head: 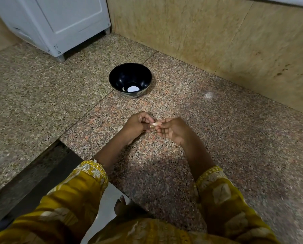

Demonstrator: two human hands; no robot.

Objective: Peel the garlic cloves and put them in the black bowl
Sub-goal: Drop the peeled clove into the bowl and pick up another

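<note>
While one bowl (121,73) stands on the floor (217,138) well beyond the knuckles, the left hand (138,124) pinches one clove (154,124) with curled fingers, and the right hand (173,131), just beside it, pinches the same clove's other end.

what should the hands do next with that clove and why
Probably peel the skin away with the right hand while the left hand holds the garlic clove: both pinch it, it looks papery, and the black bowl stands apart, farther ahead.
</note>
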